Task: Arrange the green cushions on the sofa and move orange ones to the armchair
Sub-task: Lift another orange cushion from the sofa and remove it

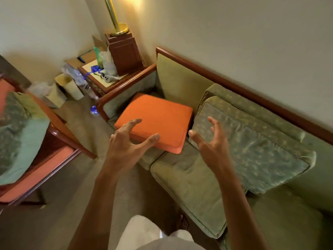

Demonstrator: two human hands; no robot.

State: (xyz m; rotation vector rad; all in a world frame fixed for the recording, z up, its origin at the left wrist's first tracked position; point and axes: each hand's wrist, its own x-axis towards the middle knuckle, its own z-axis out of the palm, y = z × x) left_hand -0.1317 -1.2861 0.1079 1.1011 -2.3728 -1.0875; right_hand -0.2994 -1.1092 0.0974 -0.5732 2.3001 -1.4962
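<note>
Nearest the camera, two bare forearms reach forward over light-coloured shorts and a carpeted floor [115, 186]. The left hand [126, 141] is spread wide with its fingers relaxed and slightly bent, hovering at the near edge of the orange cushion [156, 120]; its thumb lies over the cushion's front edge, though whether it actually touches cannot be told. The right hand [210, 139] is also open, fingers loosely curved and apart, held in the air just beside the cushion's right corner and gripping nothing.

The orange cushion lies flat on the left end of the sofa [189, 188], on the seat beside the wooden armrest, its near corner jutting past the seat's front edge. Just to its right, a patterned green cushion [252, 150] leans tilted against the sofa's backrest, with a second green cushion [255, 105] behind it.

At the left edge of the view stands the armchair [45, 159], wood-framed with an orange seat, and a green cushion [19, 132] rests on it.

Farther back, a small desk [102, 82] sits in the corner beside the sofa's armrest, carrying a wooden lamp base [124, 53] with a brass pole, plastic bags and small clutter. A pale bin [69, 85] and more bags stand on the floor next to it.
</note>
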